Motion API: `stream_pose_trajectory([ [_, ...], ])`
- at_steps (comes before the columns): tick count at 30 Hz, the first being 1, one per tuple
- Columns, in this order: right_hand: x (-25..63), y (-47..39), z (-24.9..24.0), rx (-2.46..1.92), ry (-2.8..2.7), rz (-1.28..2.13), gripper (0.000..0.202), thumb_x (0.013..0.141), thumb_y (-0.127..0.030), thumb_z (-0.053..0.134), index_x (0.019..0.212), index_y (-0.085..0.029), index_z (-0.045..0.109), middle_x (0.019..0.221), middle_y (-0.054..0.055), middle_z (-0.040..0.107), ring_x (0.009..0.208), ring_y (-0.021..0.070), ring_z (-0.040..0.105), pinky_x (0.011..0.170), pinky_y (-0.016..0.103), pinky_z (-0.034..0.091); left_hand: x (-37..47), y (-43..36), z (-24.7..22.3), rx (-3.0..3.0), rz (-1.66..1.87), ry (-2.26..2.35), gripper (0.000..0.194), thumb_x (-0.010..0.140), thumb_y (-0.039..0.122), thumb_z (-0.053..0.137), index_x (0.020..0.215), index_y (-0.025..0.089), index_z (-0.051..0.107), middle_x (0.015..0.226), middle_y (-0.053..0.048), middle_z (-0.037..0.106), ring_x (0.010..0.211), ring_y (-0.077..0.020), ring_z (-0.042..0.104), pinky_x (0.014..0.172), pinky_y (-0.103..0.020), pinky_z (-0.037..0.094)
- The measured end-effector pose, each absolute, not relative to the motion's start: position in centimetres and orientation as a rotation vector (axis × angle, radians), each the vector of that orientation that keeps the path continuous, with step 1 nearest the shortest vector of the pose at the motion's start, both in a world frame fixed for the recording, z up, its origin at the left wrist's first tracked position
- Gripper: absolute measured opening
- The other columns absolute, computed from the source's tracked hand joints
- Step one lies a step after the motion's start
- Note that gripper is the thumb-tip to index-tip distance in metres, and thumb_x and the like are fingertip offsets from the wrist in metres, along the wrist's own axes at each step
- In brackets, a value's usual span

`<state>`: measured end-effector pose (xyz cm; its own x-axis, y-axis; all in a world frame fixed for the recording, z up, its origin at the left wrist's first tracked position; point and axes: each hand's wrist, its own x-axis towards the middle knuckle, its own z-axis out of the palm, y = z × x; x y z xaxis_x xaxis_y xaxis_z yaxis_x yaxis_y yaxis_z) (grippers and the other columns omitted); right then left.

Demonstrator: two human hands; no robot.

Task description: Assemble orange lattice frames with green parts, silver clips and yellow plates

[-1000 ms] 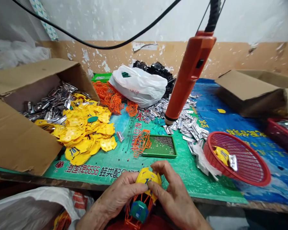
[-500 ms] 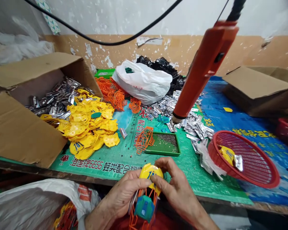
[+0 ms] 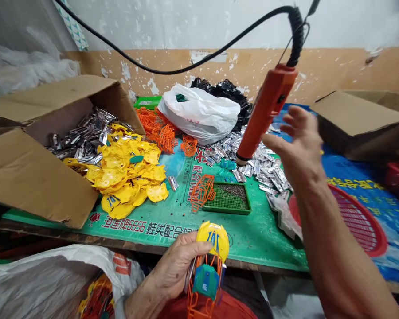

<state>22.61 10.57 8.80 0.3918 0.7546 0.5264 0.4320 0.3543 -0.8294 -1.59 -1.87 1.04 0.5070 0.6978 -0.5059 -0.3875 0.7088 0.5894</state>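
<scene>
My left hand [image 3: 174,268] is closed round a plastic assembly just in front of the table edge. The assembly has a rounded yellow piece [image 3: 221,239] with a blue mark at its top, an orange lattice frame [image 3: 199,303] below it and a teal block [image 3: 205,280] set in the frame. My right hand [image 3: 301,144] is raised over the table, fingers spread and holding nothing. Close to its left hangs a tilted red-orange electric screwdriver [image 3: 266,113]; a gap is visible between them, though the thumb comes near the tool's body.
Yellow pieces [image 3: 119,170] are heaped before a cardboard box [image 3: 63,195] of metal parts. A green tray [image 3: 228,210] holds small screws. Silver clips [image 3: 272,173], a white bag [image 3: 199,117] and orange frames [image 3: 149,122] lie behind. A red basket [image 3: 377,235] stands right; a black cable [image 3: 173,71] hangs overhead.
My right hand has left the assembly and moved up and right, opening beside the screwdriver. The screwdriver appears lower and farther left. My left hand still holds the assembly.
</scene>
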Motion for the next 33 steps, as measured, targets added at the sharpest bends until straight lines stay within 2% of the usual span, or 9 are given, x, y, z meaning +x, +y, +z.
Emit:
stream_pose_trajectory([
  [2,22.2,13.9,9.8,-1.064,-1.357,0.507,0.07,0.051,-0.038,0.079,0.114,-0.021,0.055,0.111,0.006,0.061,0.101,0.0233,0.058,0.089,0.044,0.047,-1.6,-1.9,1.0,0.394,0.671,0.802,0.02,0.062,0.02,0.079,0.077,0.008,0.074,0.068,-0.008,0.071,0.057,-0.0124,0.062,0.056,-0.02,0.048],
  [4,21.0,16.4,10.4,-0.93,-1.343,0.702,0.062,0.049,-0.033,0.078,0.105,-0.019,0.056,0.093,0.001,0.061,0.086,0.0189,0.061,0.082,0.04,0.05,-1.7,-1.9,0.7,0.327,0.663,0.825,0.021,0.06,0.019,0.081,0.076,0.009,0.074,0.067,-0.007,0.071,0.058,-0.013,0.063,0.057,-0.021,0.049],
  [6,19.7,17.6,10.9,-0.89,-1.346,0.863,0.056,0.05,-0.028,0.076,0.102,-0.017,0.057,0.085,-0.002,0.059,0.074,0.0146,0.059,0.074,0.036,0.052,-2.0,-1.8,0.3,0.272,0.653,0.863,0.026,0.058,0.019,0.083,0.08,0.008,0.074,0.07,-0.008,0.072,0.059,-0.0136,0.064,0.058,-0.022,0.051],
  [10,18.0,16.6,11.1,-0.943,-1.363,0.913,0.046,0.054,-0.023,0.074,0.097,-0.013,0.059,0.073,-0.005,0.056,0.059,0.0083,0.053,0.059,0.028,0.047,-2.6,-1.6,0.1,0.273,0.635,0.894,0.03,0.061,0.021,0.082,0.086,0.007,0.074,0.075,-0.01,0.073,0.061,-0.0152,0.065,0.058,-0.023,0.051],
  [14,18.1,12.7,9.6,-1.041,-1.322,0.817,0.043,0.058,-0.019,0.073,0.099,-0.015,0.06,0.066,-0.006,0.058,0.055,0.0088,0.051,0.053,0.025,0.043,-2.7,-1.2,0.3,0.308,0.611,0.87,0.029,0.064,0.022,0.08,0.088,0.008,0.073,0.075,-0.01,0.072,0.066,-0.0165,0.066,0.06,-0.023,0.051],
  [19,19.6,8.5,6.3,-1.192,-1.207,0.784,0.04,0.061,-0.022,0.075,0.099,-0.019,0.063,0.066,-0.004,0.061,0.055,0.014,0.056,0.055,0.032,0.048,-2.0,-0.8,0.4,0.375,0.599,0.866,0.023,0.07,0.025,0.075,0.085,0.009,0.071,0.075,-0.009,0.071,0.062,-0.0136,0.063,0.059,-0.022,0.05],
  [25,20.6,7.1,4.2,-1.209,-1.121,0.658,0.013,0.062,-0.023,0.075,0.065,-0.017,0.064,0.067,-0.001,0.061,0.058,0.0123,0.055,0.058,0.031,0.047,-0.9,-0.5,0.7,0.418,0.59,0.904,0.022,0.07,0.028,0.075,0.081,0.009,0.071,0.068,-0.006,0.069,0.056,-0.011,0.059,0.054,-0.02,0.047],
  [30,20.5,6.7,3.7,-1.237,-1.087,0.651,0.016,0.06,-0.022,0.076,0.072,-0.019,0.064,0.066,-0.002,0.062,0.056,0.0131,0.055,0.055,0.03,0.047,-0.6,-0.4,0.4,0.429,0.592,0.911,0.025,0.071,0.027,0.073,0.088,0.009,0.072,0.072,-0.008,0.07,0.057,-0.0123,0.059,0.054,-0.021,0.048],
  [33,20.5,6.7,3.5,-1.221,-1.064,0.638,0.015,0.058,-0.019,0.076,0.067,-0.019,0.064,0.065,-0.002,0.062,0.058,0.0142,0.056,0.059,0.032,0.049,-0.6,-0.4,0.2,0.434,0.585,0.895,0.025,0.074,0.026,0.071,0.093,0.01,0.072,0.074,-0.008,0.07,0.057,-0.012,0.059,0.054,-0.021,0.047],
])
